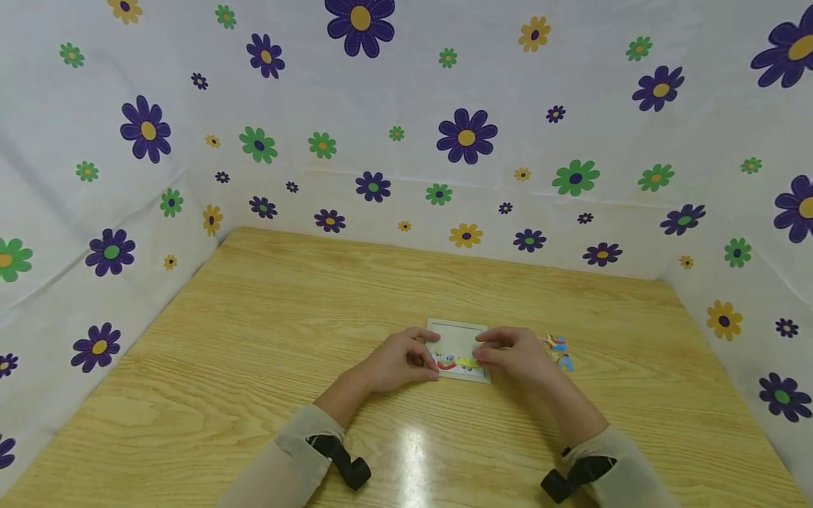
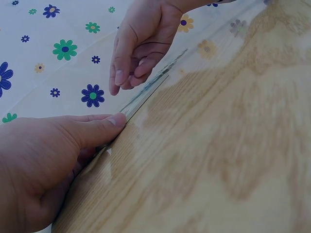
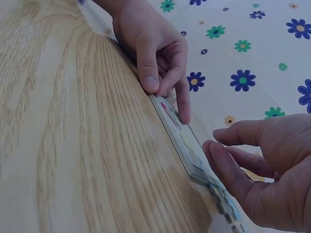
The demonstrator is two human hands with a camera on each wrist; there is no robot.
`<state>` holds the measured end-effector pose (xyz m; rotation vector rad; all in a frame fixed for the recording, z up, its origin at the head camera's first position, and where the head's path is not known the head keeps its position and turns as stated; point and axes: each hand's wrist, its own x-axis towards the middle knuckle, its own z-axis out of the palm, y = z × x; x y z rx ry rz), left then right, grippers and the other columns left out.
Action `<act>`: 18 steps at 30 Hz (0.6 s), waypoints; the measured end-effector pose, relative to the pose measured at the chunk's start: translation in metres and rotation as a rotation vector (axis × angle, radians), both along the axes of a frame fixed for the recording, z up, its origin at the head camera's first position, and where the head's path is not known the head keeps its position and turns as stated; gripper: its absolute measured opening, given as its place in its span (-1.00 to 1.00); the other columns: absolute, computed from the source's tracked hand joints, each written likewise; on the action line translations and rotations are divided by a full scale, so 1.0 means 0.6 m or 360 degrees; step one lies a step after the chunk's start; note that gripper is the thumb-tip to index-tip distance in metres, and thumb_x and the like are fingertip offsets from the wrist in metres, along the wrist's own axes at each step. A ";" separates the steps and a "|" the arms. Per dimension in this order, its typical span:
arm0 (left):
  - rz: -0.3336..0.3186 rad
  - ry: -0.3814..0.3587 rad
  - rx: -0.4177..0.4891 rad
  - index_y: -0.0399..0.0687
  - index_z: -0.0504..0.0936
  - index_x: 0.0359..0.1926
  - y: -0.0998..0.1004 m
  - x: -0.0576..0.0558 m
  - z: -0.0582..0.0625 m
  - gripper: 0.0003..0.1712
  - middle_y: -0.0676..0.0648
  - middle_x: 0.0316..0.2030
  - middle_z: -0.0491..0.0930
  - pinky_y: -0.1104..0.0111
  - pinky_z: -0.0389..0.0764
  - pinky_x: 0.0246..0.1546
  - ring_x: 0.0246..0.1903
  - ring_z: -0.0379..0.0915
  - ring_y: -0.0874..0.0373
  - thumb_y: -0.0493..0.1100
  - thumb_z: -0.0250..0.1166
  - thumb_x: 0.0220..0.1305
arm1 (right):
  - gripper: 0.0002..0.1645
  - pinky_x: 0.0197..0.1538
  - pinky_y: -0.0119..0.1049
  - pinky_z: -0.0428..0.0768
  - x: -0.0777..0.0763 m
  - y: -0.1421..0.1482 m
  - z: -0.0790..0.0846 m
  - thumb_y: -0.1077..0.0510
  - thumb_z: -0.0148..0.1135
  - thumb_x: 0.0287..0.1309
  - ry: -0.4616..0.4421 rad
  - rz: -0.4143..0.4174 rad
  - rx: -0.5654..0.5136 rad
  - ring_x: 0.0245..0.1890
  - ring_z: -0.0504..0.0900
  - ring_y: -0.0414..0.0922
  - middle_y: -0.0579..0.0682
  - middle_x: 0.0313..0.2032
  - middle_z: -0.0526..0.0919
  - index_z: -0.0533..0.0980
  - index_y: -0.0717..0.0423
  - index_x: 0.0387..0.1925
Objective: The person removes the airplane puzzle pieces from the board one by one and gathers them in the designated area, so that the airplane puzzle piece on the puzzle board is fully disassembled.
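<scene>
A small white puzzle tray (image 1: 459,326) lies flat on the table, with coloured pieces (image 1: 447,365) fitted along its near side and a bare upper part. My left hand (image 1: 403,361) grips the tray's left side, the thumb (image 3: 149,83) at the near corner and the index finger reaching along the far part. Over the tray's right edge hovers my right hand (image 1: 513,353). Its thumb (image 3: 221,158) and index finger are bent toward each other with a small gap, and nothing shows between them. Loose puzzle pieces (image 1: 560,344) lie just right of the tray, partly behind the right hand.
The wood-grain table (image 1: 286,303) stretches out around the tray. A white cloth with printed flowers (image 1: 406,92) stands along its back and both sides. Black wrist mounts (image 1: 343,462) sit on both sleeves, low over the table.
</scene>
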<state>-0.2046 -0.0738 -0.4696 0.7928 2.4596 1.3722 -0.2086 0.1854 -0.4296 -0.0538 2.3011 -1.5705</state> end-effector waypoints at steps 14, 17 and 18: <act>-0.0024 -0.0010 0.0006 0.15 0.78 -0.40 0.004 -0.002 0.002 -0.94 0.01 0.33 0.41 0.45 0.54 -0.13 -0.17 0.51 0.29 -0.10 0.46 0.22 | -0.52 -0.08 -0.23 0.70 -0.002 -0.035 0.006 0.12 0.37 0.24 0.0053 0.0174 0.0057 -0.24 0.73 -0.13 0.13 -0.16 0.68 0.56 0.29 0.13; -0.0027 -0.0010 0.0013 0.15 0.78 -0.40 0.001 -0.001 0.002 -0.94 0.00 0.33 0.41 0.44 0.55 -0.11 -0.13 0.53 0.27 -0.09 0.46 0.22 | -0.52 -0.10 -0.23 0.71 -0.003 -0.043 -0.005 0.15 0.35 0.25 0.0052 0.0239 0.0015 -0.25 0.74 -0.10 0.14 -0.17 0.69 0.55 0.30 0.14; -0.0029 -0.0014 0.0014 0.12 0.78 -0.39 0.000 0.000 0.002 -0.94 -0.01 0.33 0.40 0.43 0.55 -0.10 -0.12 0.54 0.26 -0.08 0.46 0.22 | -0.52 -0.10 -0.22 0.71 -0.003 -0.046 -0.009 0.16 0.34 0.26 0.0046 0.0270 -0.0019 -0.25 0.75 -0.09 0.15 -0.17 0.69 0.54 0.31 0.14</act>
